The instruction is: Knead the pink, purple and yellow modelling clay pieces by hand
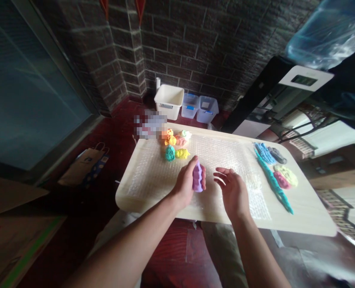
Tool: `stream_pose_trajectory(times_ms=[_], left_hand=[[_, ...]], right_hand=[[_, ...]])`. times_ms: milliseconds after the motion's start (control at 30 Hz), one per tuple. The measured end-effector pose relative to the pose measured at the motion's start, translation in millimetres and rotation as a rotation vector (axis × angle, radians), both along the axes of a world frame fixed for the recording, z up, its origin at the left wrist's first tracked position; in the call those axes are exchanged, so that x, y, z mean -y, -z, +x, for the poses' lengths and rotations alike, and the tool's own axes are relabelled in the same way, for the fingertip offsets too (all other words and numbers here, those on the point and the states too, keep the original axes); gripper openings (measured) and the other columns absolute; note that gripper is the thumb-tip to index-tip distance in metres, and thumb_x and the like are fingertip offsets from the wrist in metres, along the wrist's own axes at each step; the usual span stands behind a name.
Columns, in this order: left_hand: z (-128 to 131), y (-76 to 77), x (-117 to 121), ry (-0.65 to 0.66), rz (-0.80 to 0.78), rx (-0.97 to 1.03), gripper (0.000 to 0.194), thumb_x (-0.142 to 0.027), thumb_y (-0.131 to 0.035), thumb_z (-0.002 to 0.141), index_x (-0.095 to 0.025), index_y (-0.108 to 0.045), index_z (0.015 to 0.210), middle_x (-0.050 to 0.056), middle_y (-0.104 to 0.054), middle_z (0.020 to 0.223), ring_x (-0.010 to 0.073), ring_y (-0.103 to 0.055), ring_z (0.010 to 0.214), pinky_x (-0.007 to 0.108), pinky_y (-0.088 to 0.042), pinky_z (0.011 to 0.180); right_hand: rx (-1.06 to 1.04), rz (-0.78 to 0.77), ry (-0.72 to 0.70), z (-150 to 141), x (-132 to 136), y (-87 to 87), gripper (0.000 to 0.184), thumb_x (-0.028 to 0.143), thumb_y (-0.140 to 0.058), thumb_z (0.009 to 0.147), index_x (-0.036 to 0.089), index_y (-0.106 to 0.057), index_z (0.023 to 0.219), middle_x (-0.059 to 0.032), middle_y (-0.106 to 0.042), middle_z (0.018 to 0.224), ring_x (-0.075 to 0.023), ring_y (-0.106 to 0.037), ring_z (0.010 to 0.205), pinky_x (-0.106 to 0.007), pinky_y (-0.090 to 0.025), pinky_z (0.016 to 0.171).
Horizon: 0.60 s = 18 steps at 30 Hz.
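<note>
My left hand (187, 182) is wrapped round a lump of purple modelling clay (197, 178), squeezed into a ridged upright shape above the table. To its right, my right hand (231, 188) is held apart from the clay, fingers loosely spread with nothing in them. Beyond my left hand lie a teal clay lump (170, 153), a yellow clay lump (182, 153), orange clay (169, 138) and pale clay (184, 135). On the right are a long teal clay roll (273, 182), blue clay (265, 153), grey clay (277, 155), pink clay (281, 181) and pale yellow clay (285, 175).
Bubble wrap (153, 172) covers much of the pale table (312, 216). Behind it, a white bin (169, 102) and two clear plastic boxes (207, 110) stand by the brick wall. A paper bag (83, 166) sits on the floor at left; a water dispenser (303, 78) stands at right.
</note>
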<state>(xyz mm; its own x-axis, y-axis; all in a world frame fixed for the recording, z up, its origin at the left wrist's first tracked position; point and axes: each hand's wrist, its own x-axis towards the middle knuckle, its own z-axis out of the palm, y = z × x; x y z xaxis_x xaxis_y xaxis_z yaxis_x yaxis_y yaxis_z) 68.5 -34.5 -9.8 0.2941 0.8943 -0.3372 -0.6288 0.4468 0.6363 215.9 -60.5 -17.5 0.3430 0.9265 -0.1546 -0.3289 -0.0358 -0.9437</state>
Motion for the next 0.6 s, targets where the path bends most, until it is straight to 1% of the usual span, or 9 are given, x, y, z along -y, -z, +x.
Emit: stream_pose_trajectory(times_ms=[100, 200, 300, 400, 500, 600], left_hand=[[-5.1, -5.6, -3.8, -0.042, -0.093, -0.016, 0.06, -0.076, -0.067, 0.08, -0.021, -0.051, 0.062, -0.006, -0.046, 0.048, 0.008, -0.037, 0.036, 0.024, -0.034, 0.04], [-7.7, -7.9, -5.6, -0.076, -0.146, -0.038, 0.062, -0.078, -0.064, 0.081, -0.022, -0.046, 0.058, -0.007, -0.041, 0.043, 0.0071, -0.033, 0.033, 0.023, -0.031, 0.038], [-9.1, -8.2, -6.4, -0.078, -0.151, -0.104, 0.055, -0.068, -0.056, 0.089, -0.022, -0.049, 0.059, -0.005, -0.046, 0.044, 0.0086, -0.037, 0.032, 0.023, -0.028, 0.036], [-10.3, -8.7, -7.1, -0.069, -0.16, -0.158, 0.05, -0.058, -0.05, 0.094, -0.021, -0.052, 0.061, -0.004, -0.049, 0.046, 0.0097, -0.041, 0.032, 0.023, -0.029, 0.034], [-10.9, -8.3, -8.1, -0.024, -0.187, -0.119, 0.051, -0.057, -0.047, 0.096, -0.02, -0.053, 0.062, -0.004, -0.049, 0.047, 0.009, -0.041, 0.033, 0.023, -0.028, 0.034], [-10.7, -6.5, -8.7, 0.024, -0.181, -0.088, 0.053, -0.059, -0.044, 0.096, -0.018, -0.059, 0.067, -0.001, -0.055, 0.051, 0.0085, -0.042, 0.033, 0.022, -0.024, 0.034]], right_hand=[[-0.015, -0.02, -0.022, -1.5, -0.5, 0.5, 0.027, 0.049, -0.07, 0.086, 0.023, -0.079, 0.082, -0.0051, -0.075, 0.102, -0.0228, -0.067, 0.094, -0.035, -0.051, 0.081], [-0.018, -0.029, -0.031, -4.2, 0.1, 0.7, 0.029, 0.049, -0.069, 0.087, 0.023, -0.079, 0.082, -0.0054, -0.075, 0.102, -0.0228, -0.067, 0.093, -0.035, -0.051, 0.08], [-0.025, -0.034, -0.033, -4.2, 0.3, 1.5, 0.028, 0.048, -0.067, 0.088, 0.023, -0.078, 0.082, -0.0055, -0.075, 0.102, -0.0231, -0.067, 0.093, -0.035, -0.051, 0.08], [-0.014, -0.03, -0.043, -2.2, 0.2, 2.6, 0.028, 0.049, -0.065, 0.089, 0.024, -0.077, 0.082, -0.0059, -0.075, 0.104, -0.0234, -0.068, 0.093, -0.036, -0.052, 0.08], [-0.011, -0.04, -0.054, -0.7, -0.1, 3.4, 0.028, 0.049, -0.066, 0.088, 0.024, -0.077, 0.083, -0.0064, -0.075, 0.104, -0.0241, -0.068, 0.093, -0.036, -0.053, 0.079], [-0.035, -0.055, -0.046, -0.6, -0.3, 3.5, 0.026, 0.048, -0.068, 0.087, 0.024, -0.078, 0.082, -0.0062, -0.074, 0.103, -0.0243, -0.068, 0.093, -0.035, -0.053, 0.077]])
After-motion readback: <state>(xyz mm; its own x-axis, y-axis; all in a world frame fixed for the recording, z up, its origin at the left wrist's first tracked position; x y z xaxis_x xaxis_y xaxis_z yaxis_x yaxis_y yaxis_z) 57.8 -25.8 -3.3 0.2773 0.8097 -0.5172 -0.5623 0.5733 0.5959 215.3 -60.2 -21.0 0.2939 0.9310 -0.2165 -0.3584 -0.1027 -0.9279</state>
